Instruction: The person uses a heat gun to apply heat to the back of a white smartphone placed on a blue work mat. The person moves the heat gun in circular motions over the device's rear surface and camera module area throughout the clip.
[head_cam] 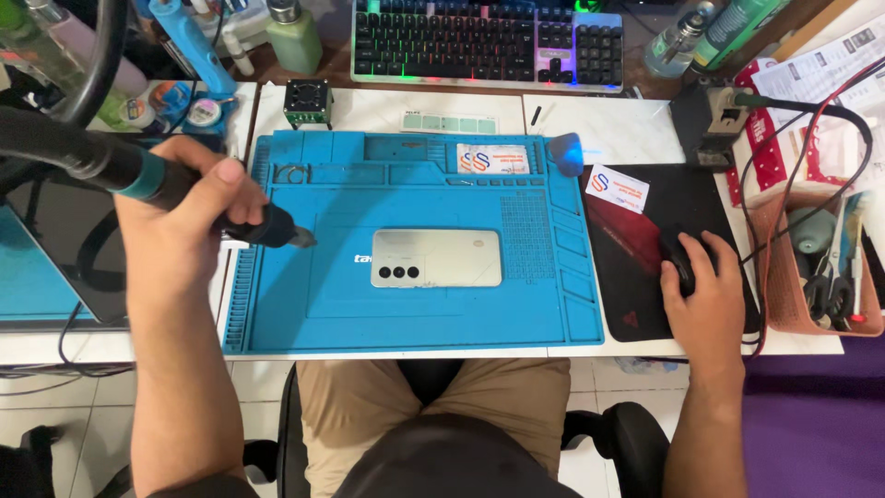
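Observation:
A silver phone [437,258] lies face down in the middle of a blue repair mat [415,314], its three camera lenses toward the left. My left hand [180,217] grips the black and teal handle of a hot air gun [138,175]. The nozzle [300,238] hovers over the mat just left of the phone, a short gap away from it. My right hand [705,290] rests on a black computer mouse [680,263] on a black and red mouse pad [636,231] to the right of the mat.
A backlit keyboard [487,43] sits at the back. A small fan [307,101] and bottles stand at the back left. A brown basket [811,267] of tools is at the right, with red and black cables. Cards lie on the mat and pad.

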